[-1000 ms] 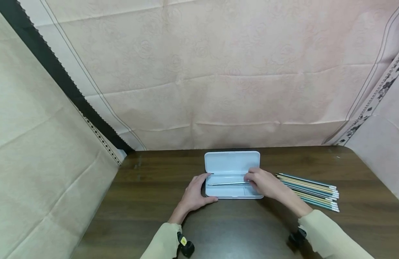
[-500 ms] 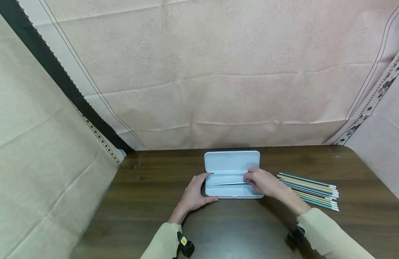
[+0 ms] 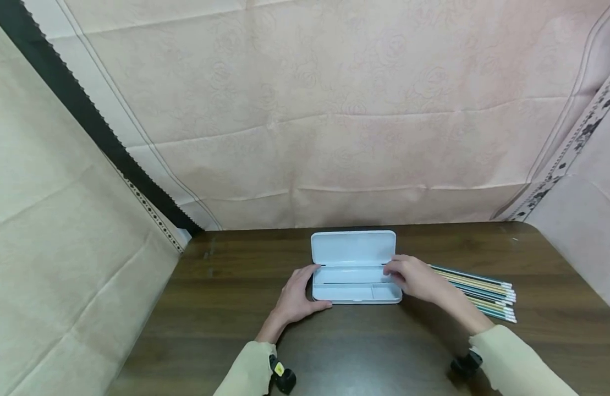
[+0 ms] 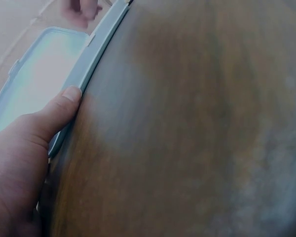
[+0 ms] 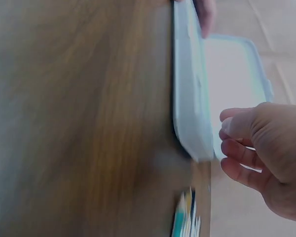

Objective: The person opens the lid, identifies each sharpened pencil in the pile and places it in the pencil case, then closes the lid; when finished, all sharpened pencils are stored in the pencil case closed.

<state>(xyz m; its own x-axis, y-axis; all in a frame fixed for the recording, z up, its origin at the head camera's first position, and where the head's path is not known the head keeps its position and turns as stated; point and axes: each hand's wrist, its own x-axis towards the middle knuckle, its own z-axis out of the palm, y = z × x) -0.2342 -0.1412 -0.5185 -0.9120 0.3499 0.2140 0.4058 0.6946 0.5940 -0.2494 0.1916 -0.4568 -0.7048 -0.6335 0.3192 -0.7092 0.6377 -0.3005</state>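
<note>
A light blue pencil case (image 3: 341,294) stands on the table with its lid raised at the back. My left hand (image 3: 296,297) holds its left end, thumb at the front edge and fingers toward the hinge. In the left wrist view the thumb (image 4: 66,101) presses the case's edge. Over the right end of the case hovers my right hand (image 3: 417,279), its fingers loosely curled. No object shows between those fingers (image 5: 241,153) in the right wrist view. Inside, a long rear compartment and a divided front one show; whether a pencil lies there I cannot tell.
A bundle of several pencils (image 3: 483,291), dark green, teal and yellowish with white ends, lies right of the case, partly behind the right hand. The dark wooden table (image 3: 354,352) meets a pale cloth backdrop (image 3: 354,137) at its back edge.
My right hand has let go of the thin, pale pencil-like stick it held in the case and moved slightly right. The left hand stays on the case.
</note>
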